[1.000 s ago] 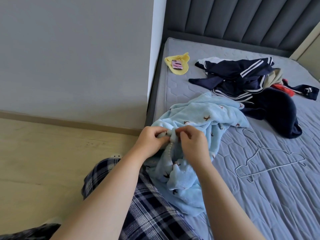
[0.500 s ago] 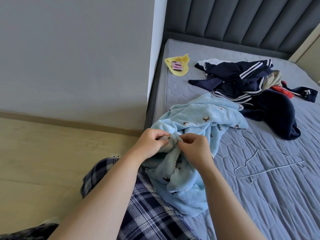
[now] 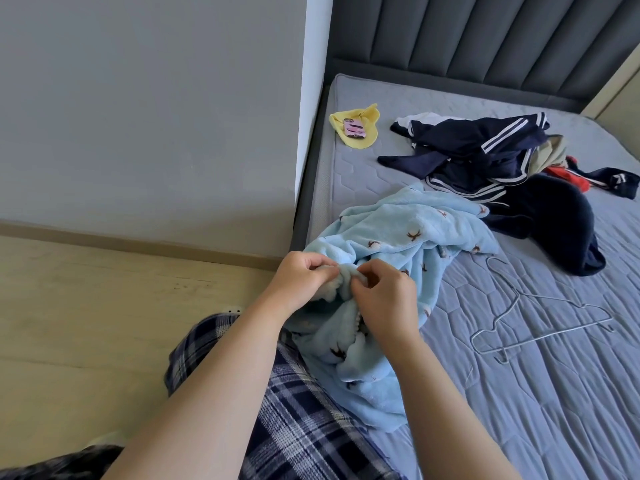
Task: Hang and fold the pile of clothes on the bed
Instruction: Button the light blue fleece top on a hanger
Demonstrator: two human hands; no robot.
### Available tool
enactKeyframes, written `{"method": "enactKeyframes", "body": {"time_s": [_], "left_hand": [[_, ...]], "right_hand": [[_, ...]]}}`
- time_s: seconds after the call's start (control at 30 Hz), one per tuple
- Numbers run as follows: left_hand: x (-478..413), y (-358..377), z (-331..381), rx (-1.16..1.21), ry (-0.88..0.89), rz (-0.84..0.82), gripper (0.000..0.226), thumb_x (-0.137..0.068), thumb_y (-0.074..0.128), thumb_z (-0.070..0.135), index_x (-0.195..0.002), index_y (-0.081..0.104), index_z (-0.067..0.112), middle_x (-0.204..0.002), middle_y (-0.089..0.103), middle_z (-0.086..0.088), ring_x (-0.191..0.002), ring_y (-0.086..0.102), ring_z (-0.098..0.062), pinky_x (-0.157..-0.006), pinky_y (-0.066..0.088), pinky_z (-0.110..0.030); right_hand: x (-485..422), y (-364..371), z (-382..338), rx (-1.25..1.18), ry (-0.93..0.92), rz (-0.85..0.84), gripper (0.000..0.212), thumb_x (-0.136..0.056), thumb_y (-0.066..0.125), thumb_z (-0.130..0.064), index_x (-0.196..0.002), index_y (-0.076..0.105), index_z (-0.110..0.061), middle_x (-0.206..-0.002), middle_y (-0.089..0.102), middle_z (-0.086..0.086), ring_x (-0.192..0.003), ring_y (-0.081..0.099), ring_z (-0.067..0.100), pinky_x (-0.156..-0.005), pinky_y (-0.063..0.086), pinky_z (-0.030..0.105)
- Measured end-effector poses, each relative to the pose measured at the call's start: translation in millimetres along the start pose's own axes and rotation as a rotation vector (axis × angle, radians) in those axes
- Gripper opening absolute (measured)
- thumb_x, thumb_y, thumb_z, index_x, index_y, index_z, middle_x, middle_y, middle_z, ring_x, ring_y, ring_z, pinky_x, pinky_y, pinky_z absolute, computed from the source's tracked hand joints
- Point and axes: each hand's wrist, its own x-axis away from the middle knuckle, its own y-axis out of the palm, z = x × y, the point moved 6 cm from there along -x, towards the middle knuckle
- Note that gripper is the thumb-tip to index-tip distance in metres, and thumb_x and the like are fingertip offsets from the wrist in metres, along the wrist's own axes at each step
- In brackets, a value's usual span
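A light blue fleece garment [image 3: 398,237] with small brown motifs lies bunched at the bed's near left edge and hangs over my lap. My left hand [image 3: 301,280] pinches a fold of its upper edge. My right hand [image 3: 384,299] pinches the same edge a little to the right, fingers curled into the fabric. A white trim runs down between the two hands. A thin wire hanger [image 3: 540,323] lies flat on the mattress to the right of the garment. A pile of dark navy clothes [image 3: 485,154] with white stripes sits further back.
The grey quilted mattress [image 3: 554,410] stretches right and forward. A yellow cloth [image 3: 360,133] with a pink phone [image 3: 354,128] on it lies near the headboard. A grey wall and wooden floor are on the left. My plaid trousers [image 3: 294,427] fill the bottom.
Both hands have shifted slightly along the blue garment's edge, and the fabric between them has bunched up a little more. The hanger and the dark pile have not moved.
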Motion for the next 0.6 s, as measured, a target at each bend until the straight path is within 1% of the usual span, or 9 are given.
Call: {"method": "enactKeyframes", "body": {"time_s": [0.03, 0.07, 0.13, 0.2, 0.33, 0.4, 0.43, 0.5, 0.6], "left_hand": [[-0.1, 0.5, 0.2, 0.001, -0.001, 0.0, 0.021, -0.084, 0.068, 0.024, -0.066, 0.072, 0.035, -0.072, 0.071, 0.017, -0.067, 0.061, 0.009, -0.057, 0.041, -0.003], [0.0, 0.9, 0.8, -0.003, 0.004, 0.001, 0.022, -0.084, 0.068, 0.024, -0.065, 0.072, 0.035, -0.07, 0.07, 0.018, -0.066, 0.06, 0.01, -0.056, 0.041, -0.003], [0.2, 2.1, 2.0, -0.03, 0.022, 0.002, 0.024, -0.083, 0.069, 0.025, -0.062, 0.071, 0.037, -0.066, 0.068, 0.017, -0.06, 0.057, 0.008, -0.054, 0.04, -0.003], [0.6, 4.8, 3.3, -0.072, 0.037, -0.02, 0.018, -0.081, 0.072, 0.029, -0.063, 0.071, 0.035, -0.067, 0.065, 0.012, -0.056, 0.052, 0.005, -0.053, 0.04, -0.004], [0.5, 6.9, 4.3, -0.131, 0.059, -0.06, 0.011, -0.079, 0.074, 0.028, -0.07, 0.072, 0.025, -0.069, 0.065, 0.006, -0.056, 0.049, 0.003, -0.052, 0.039, -0.004], [0.3, 6.6, 5.0, -0.137, 0.052, -0.069, 0.011, -0.079, 0.075, 0.026, -0.068, 0.072, 0.023, -0.066, 0.062, 0.007, -0.055, 0.048, 0.002, -0.051, 0.038, -0.005], [0.2, 6.7, 5.5, -0.139, 0.051, -0.075, 0.012, -0.079, 0.075, 0.026, -0.067, 0.072, 0.025, -0.064, 0.062, 0.009, -0.054, 0.048, 0.002, -0.051, 0.038, -0.005], [0.1, 7.0, 6.1, -0.142, 0.055, -0.084, 0.014, -0.079, 0.074, 0.024, -0.066, 0.072, 0.026, -0.062, 0.061, 0.01, -0.055, 0.049, 0.002, -0.052, 0.038, -0.005], [1.0, 8.1, 6.1, -0.129, 0.048, -0.107, 0.01, -0.08, 0.072, 0.024, -0.071, 0.073, 0.02, -0.065, 0.061, 0.005, -0.06, 0.05, -0.003, -0.054, 0.04, -0.009]], "right_hand": [[1.3, -0.5, -3.0, 0.027, -0.034, 0.017, 0.004, -0.079, 0.064, -0.008, -0.076, 0.065, -0.009, -0.069, 0.06, -0.005, -0.068, 0.049, -0.005, -0.061, 0.036, 0.01], [2.1, -1.0, -5.1, 0.047, -0.055, 0.027, 0.003, -0.079, 0.064, -0.007, -0.077, 0.066, -0.007, -0.071, 0.061, -0.002, -0.066, 0.048, -0.002, -0.062, 0.036, 0.011], [2.2, -3.5, -6.4, 0.074, -0.064, 0.03, 0.006, -0.08, 0.063, -0.007, -0.076, 0.065, -0.004, -0.071, 0.063, 0.002, -0.062, 0.047, 0.008, -0.061, 0.037, 0.019], [0.2, -6.3, -6.5, 0.097, -0.065, 0.028, 0.009, -0.081, 0.061, -0.008, -0.074, 0.064, -0.002, -0.068, 0.063, 0.006, -0.066, 0.051, 0.019, -0.063, 0.04, 0.029], [-2.0, -7.0, -6.6, 0.129, -0.086, -0.01, 0.013, -0.08, 0.061, -0.01, -0.073, 0.063, 0.001, -0.062, 0.061, 0.012, -0.065, 0.053, 0.029, -0.063, 0.044, 0.04], [-3.5, -6.1, -2.7, 0.099, -0.071, -0.059, 0.012, -0.079, 0.062, -0.011, -0.073, 0.064, -0.001, -0.061, 0.061, 0.013, -0.065, 0.054, 0.03, -0.061, 0.044, 0.039], [-4.6, -6.2, 0.0, 0.066, -0.052, -0.087, 0.011, -0.079, 0.063, -0.012, -0.072, 0.064, -0.003, -0.061, 0.061, 0.01, -0.065, 0.054, 0.027, -0.06, 0.044, 0.037], [-6.8, -7.2, 4.6, -0.003, -0.016, -0.132, 0.01, -0.08, 0.065, -0.014, -0.07, 0.066, -0.01, -0.061, 0.062, 0.003, -0.062, 0.055, 0.019, -0.058, 0.043, 0.029], [-8.7, -9.1, 6.7, -0.081, -0.006, -0.164, 0.015, -0.081, 0.069, -0.014, -0.066, 0.066, -0.017, -0.058, 0.063, -0.007, -0.057, 0.053, 0.003, -0.055, 0.041, 0.015]]}}
